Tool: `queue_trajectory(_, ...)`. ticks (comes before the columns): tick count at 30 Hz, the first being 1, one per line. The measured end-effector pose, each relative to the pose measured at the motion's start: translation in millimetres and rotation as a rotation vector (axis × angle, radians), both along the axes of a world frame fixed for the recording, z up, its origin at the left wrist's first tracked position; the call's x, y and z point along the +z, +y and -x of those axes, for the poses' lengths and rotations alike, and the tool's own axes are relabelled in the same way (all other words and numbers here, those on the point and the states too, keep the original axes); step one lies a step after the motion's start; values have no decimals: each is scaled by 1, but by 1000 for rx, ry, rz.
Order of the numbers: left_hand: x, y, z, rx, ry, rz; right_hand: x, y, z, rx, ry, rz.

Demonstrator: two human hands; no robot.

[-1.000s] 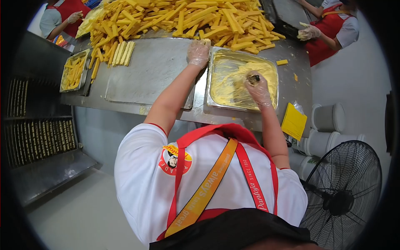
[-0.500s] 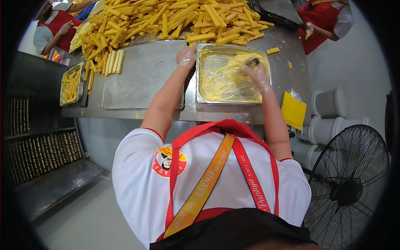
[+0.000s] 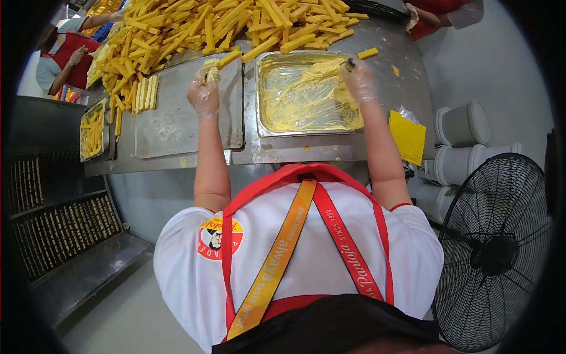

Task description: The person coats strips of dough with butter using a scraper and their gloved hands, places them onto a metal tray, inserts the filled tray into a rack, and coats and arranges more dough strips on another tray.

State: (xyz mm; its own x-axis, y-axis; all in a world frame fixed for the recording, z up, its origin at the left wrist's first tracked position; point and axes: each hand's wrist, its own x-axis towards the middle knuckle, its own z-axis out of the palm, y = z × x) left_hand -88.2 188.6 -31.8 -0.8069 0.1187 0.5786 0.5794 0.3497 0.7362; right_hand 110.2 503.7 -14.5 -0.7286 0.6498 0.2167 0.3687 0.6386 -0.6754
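Both of my hands wear clear plastic gloves. My left hand [image 3: 203,97] is closed over the right side of a flat metal tray [image 3: 183,127], its glove smeared with pale cream. A yellow stick [image 3: 229,59] juts from its fingers. Several cream-coated sticks [image 3: 146,93] lie side by side at that tray's upper left. My right hand [image 3: 358,82] grips a small dark-handled tool [image 3: 350,62] at the right edge of a deep metal pan [image 3: 312,133]. Yellow cream [image 3: 306,88] is spread inside this pan. The tool's working end is hidden.
A large pile of yellow sticks [image 3: 230,23] covers the back of the table. At far left stands a small pan [image 3: 92,130] of sticks. A yellow sheet [image 3: 407,138], white buckets [image 3: 463,125] and a fan [image 3: 492,253] are at right. Co-workers in red aprons [image 3: 76,62] stand across the table.
My left hand has left the deep pan's edge and moved over the flat tray, now with a yellow stick. My right hand has moved up toward the pan's upper right corner. The camera view has shifted.
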Motion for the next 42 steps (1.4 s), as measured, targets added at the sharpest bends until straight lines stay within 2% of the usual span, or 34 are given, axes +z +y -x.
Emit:
queue_trajectory(3,28,5,-23,-15,17,4,-28,-10,-5,409,39,-34)
queue_trajectory(4,36,10,-36,-83,-22,-20,-14,-21,-12,387,-43,132)
queue_trajectory(7,38,35,-68,-272,-147,-16,-33,10,-12,178,3,186)
queue_trajectory(8,28,42,-75,-325,-195,34,2,-1,-22,127,-14,-109)
queue_trajectory(10,11,56,-92,-304,-142,270,15,0,-38,30,43,-33)
queue_trajectory(12,-7,62,-103,-416,-200,287,33,-10,-55,-47,34,34)
queue_trajectory(15,-13,72,-114,-458,-190,350,8,-18,-53,-92,-170,-204)
queue_trajectory(16,-14,74,-116,-454,-171,382,-1,-23,-46,-103,-139,-237)
queue_trajectory(19,-18,81,-118,-439,-180,347,14,-41,-27,-172,11,240)
queue_trajectory(20,-19,82,-118,-438,-176,364,-1,-43,-22,-46,342,554)
queue_trajectory(24,-33,91,-109,-453,-186,369,-3,-61,-21,286,252,85)
queue_trajectory(28,-40,93,-102,-437,-45,331,9,-81,-31,444,434,455)
queue_trajectory(31,-32,85,-102,-448,-187,436,-5,-42,-23,354,367,810)
queue_trajectory(33,-23,84,-104,-463,-195,433,-27,-14,-17,214,338,769)
queue_trajectory(35,-23,84,-101,-474,-189,424,-17,-9,-14,61,294,667)
queue_trajectory(36,-29,85,-97,-478,-180,418,-12,-8,-16,63,99,354)
queue_trajectory(39,-41,86,-92,-487,-149,404,-13,-36,-23,239,355,624)
queue_trajectory(42,-27,87,-98,-477,-201,439,15,-59,-38,185,413,752)
